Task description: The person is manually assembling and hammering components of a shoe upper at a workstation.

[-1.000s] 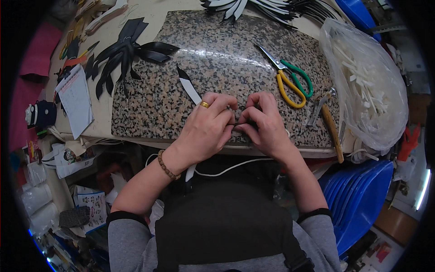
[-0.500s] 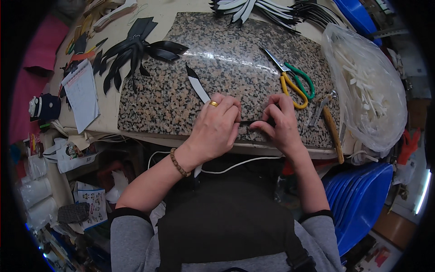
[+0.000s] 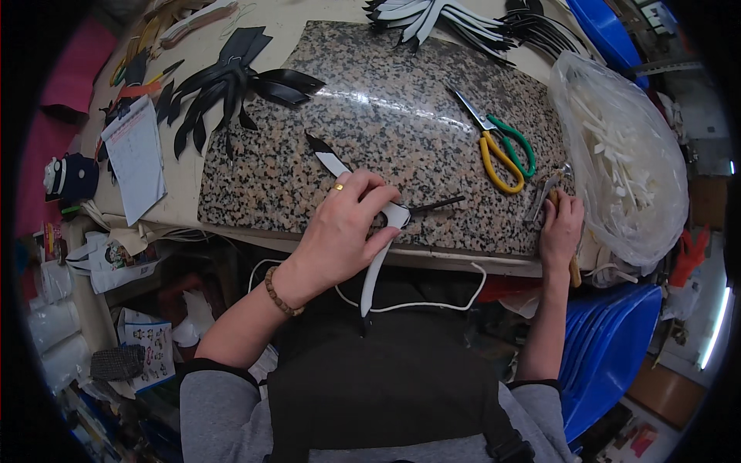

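Observation:
My left hand (image 3: 343, 224) pinches a folded white strap (image 3: 372, 279) with black pointed ends near the front edge of a speckled stone slab (image 3: 432, 166). One end of the strap points away on the slab. Its other end hangs over the front edge toward my lap. From the fold a thin black strip (image 3: 438, 205) sticks out to the right. At the slab's right side, my right hand (image 3: 562, 230) has its fingers closed round the wooden handle of a hammer (image 3: 575, 274). The hand covers most of that handle.
Scissors (image 3: 503, 154) with green and yellow handles lie on the slab. Black straps (image 3: 224, 85) rest at the left, white-and-black straps (image 3: 432, 15) at the back. A clear bag (image 3: 625, 154) of white pieces stands right. Stacked blue trays (image 3: 610, 347) sit below it.
My right hand has left the strap and moved right to the hammer. My left hand has shifted slightly left and still holds the strap, whose fold and thin black strip now show.

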Motion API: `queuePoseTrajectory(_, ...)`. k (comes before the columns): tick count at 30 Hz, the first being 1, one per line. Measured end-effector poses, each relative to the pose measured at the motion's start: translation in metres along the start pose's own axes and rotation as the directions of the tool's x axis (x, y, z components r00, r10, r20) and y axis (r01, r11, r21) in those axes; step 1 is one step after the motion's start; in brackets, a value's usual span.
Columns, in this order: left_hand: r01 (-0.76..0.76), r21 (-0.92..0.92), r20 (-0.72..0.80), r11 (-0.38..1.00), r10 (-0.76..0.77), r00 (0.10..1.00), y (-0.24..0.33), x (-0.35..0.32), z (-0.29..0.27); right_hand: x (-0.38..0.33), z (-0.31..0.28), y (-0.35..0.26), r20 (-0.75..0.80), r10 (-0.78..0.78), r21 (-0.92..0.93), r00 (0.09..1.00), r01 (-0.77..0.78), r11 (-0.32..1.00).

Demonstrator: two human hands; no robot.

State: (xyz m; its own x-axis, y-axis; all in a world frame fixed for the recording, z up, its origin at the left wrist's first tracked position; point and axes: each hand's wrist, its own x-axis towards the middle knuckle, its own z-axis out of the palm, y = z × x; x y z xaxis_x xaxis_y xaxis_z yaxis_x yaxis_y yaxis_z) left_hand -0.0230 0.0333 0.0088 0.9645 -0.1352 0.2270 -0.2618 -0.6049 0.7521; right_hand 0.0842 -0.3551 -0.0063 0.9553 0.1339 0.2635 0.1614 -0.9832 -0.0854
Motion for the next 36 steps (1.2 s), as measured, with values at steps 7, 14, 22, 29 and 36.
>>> queuePoseTrajectory(7, -0.026, 0.034, 0.010, 0.999, 0.025, 1.000, -0.003, -0.003, 0.004, -0.025, -0.078, -0.103, 0.057, 0.147, 0.642, 0.987, -0.149, 0.752)
queuePoseTrajectory(14, -0.128, 0.144, -0.061, 0.981, 0.138, 0.989, -0.004, -0.007, 0.010, 0.001, -0.108, -0.185, 0.225, -0.347, 0.617, 0.911, 0.142, 0.774)
queuePoseTrajectory(22, -0.127, 0.149, -0.117, 0.981, 0.146, 0.982, -0.003, -0.013, 0.015, 0.004, -0.109, -0.202, 0.194, -0.423, 0.559, 0.885, 0.255, 0.789)
queuePoseTrajectory(29, -0.124, 0.153, -0.130, 0.980, 0.145, 0.981, -0.002, -0.014, 0.017, -0.006, -0.102, -0.197, 0.197, -0.468, 0.487, 0.861, 0.328, 0.809)
queuePoseTrajectory(36, -0.108, 0.155, -0.133, 0.982, 0.129, 0.983, -0.001, -0.015, 0.017, -0.010, -0.091, -0.194, 0.164, -0.505, 0.457, 0.847, 0.389, 0.800)
